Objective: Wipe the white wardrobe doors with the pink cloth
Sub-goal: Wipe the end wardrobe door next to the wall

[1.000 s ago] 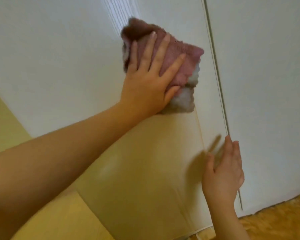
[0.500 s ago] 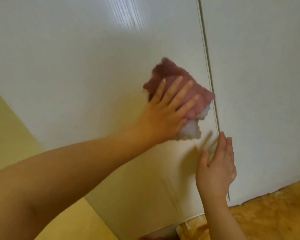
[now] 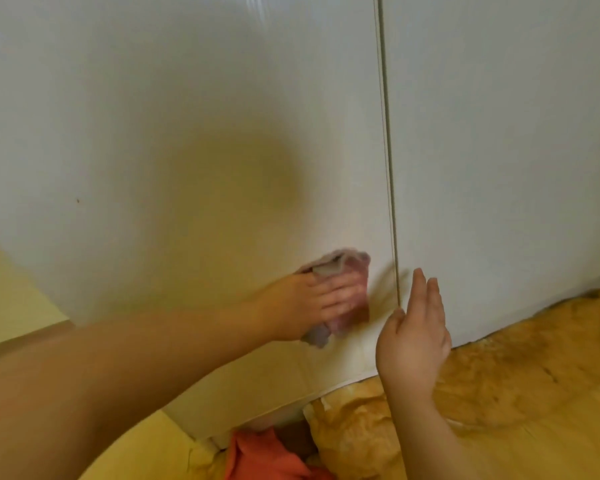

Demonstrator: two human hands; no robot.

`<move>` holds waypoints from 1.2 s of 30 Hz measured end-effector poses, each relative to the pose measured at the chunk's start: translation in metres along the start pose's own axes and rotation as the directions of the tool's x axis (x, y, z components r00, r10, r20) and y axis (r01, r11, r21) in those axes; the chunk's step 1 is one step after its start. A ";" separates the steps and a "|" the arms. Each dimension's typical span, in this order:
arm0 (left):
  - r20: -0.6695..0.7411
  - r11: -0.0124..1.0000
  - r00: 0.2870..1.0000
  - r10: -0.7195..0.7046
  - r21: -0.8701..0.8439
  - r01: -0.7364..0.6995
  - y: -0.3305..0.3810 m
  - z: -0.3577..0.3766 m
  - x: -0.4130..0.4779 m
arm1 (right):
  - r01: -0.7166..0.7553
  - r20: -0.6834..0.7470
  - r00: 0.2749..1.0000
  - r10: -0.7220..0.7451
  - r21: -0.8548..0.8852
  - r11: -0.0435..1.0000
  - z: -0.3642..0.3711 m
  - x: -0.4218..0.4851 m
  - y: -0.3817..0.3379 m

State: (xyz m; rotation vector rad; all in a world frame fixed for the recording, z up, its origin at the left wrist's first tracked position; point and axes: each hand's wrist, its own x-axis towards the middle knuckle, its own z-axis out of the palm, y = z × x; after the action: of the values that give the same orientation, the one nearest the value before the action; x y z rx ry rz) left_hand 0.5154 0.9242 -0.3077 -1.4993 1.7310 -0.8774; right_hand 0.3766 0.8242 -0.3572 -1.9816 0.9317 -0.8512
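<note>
Two white wardrobe doors [image 3: 187,98], pink cloth [image 3: 352,318] under left hand [image 3: 309,303]

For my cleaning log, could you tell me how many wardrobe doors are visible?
2: the left door, under the pink cloth, and the right door across the vertical gap. More may be offscreen.

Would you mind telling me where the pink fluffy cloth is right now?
In the head view, the pink fluffy cloth lies under the left hand, low on the left white wardrobe door, just left of the door seam.
</note>
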 end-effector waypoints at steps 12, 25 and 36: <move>-0.070 0.964 0.963 -0.261 -0.065 0.256 0.011 0.000 0.010 | -0.054 0.028 0.998 0.054 -0.018 0.998 -0.006 0.004 0.022; 0.055 0.972 0.985 -0.161 -0.166 0.168 0.044 0.016 0.020 | -0.116 -0.009 0.993 0.116 -0.029 0.993 -0.028 0.015 0.051; 0.263 0.969 0.962 0.068 -0.246 -0.002 0.084 0.038 -0.041 | -0.111 0.043 0.992 0.115 -0.075 0.991 -0.027 0.014 0.063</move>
State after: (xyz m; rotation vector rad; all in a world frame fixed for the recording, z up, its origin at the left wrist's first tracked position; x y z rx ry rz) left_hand 0.5068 0.9723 -0.3957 -1.6541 1.6991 -0.4264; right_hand 0.3423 0.7752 -0.3943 -1.9809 1.0501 -0.7137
